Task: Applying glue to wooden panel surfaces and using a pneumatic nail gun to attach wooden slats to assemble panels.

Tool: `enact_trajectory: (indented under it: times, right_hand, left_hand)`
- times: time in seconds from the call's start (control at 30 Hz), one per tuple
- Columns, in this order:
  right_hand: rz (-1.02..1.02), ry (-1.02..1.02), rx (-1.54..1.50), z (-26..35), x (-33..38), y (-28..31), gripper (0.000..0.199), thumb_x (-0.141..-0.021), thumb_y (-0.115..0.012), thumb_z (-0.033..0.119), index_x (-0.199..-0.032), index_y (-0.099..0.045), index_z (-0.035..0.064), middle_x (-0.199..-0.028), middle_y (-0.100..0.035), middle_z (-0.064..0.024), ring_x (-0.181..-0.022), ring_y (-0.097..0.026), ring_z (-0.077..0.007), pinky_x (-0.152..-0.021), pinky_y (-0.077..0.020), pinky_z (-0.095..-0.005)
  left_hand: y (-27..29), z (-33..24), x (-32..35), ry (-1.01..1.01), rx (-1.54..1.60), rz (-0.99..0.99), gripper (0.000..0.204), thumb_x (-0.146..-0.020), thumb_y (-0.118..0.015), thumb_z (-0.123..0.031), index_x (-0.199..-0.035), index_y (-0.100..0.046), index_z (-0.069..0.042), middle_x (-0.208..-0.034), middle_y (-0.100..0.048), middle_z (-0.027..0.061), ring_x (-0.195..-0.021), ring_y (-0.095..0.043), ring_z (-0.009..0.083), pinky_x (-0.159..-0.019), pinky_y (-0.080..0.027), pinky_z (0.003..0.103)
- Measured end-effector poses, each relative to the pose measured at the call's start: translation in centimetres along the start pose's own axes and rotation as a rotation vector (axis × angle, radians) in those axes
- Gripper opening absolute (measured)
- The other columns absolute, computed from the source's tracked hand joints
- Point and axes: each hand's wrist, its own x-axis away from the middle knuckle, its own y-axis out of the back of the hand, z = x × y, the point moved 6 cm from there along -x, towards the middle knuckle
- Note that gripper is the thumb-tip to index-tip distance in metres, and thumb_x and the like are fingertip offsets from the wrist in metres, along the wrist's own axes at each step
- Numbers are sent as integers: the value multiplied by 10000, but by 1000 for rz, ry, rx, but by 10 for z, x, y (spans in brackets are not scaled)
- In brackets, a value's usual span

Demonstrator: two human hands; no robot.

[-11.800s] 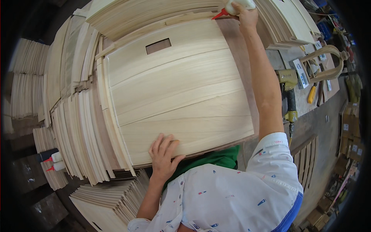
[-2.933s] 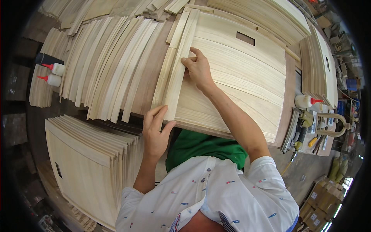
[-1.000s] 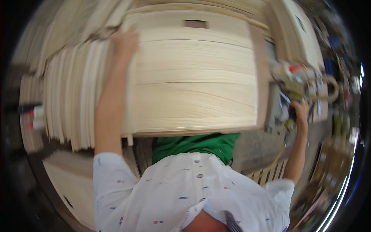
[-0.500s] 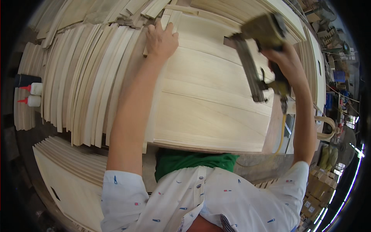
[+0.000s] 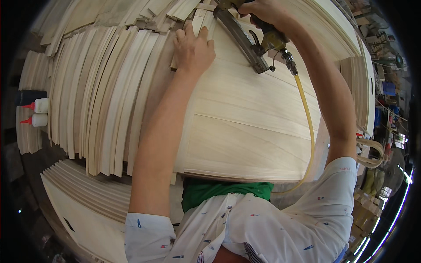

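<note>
My left hand (image 5: 194, 50) is at the far left corner of a pale wooden panel (image 5: 245, 105), its fingers bent over a narrow wooden strip (image 5: 198, 23) along the panel's edge. The thumb side is partly hidden. In my right hand (image 5: 269, 12) is the grip of an air nail gun (image 5: 241, 38), held over the far part of the panel with its long magazine slanting toward me. The gun's nose is at the strip's far end, near the top of the view; whether it touches wood I cannot tell. A yellow air hose (image 5: 309, 118) hangs from the grip and curves down the panel's right side.
Long wooden strips (image 5: 103, 96) lie stacked to the left. Two white glue bottles (image 5: 40, 119) with red tips are at the far left. Grooved boards (image 5: 87, 193) lean at the lower left. More panels (image 5: 357, 83) are stacked on the right, near a looped wooden band (image 5: 372, 153).
The nail gun has swung left and away from me, from over the right side to the far left corner. My left hand has shifted slightly right and still presses the strip.
</note>
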Motion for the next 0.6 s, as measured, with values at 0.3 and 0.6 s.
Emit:
enact_trajectory:
  times: [0.3,0.6]
  right_hand:
    - [-34,51,89,14,1,8,179,-763,-619,103,-871,-650,-36,-623,-594,-88,-509,-577,-164,-454,-476,-317]
    - [-113,138,90,-18,132,34,312,-812,-667,280,-909,-598,-9,-658,-592,-47,-560,-578,-106,-525,-463,-260]
  left_hand:
    - [-2,-2,-8,2,-25,25,382,-792,-634,-268,-1138,-706,-122,-1303,-524,249,-1001,-484,380,-931,-405,485]
    - [0,6,7,-63,-49,-38,352,-761,-677,-290,-1068,-711,-120,-1242,-530,202,-982,-494,389,-908,-403,502]
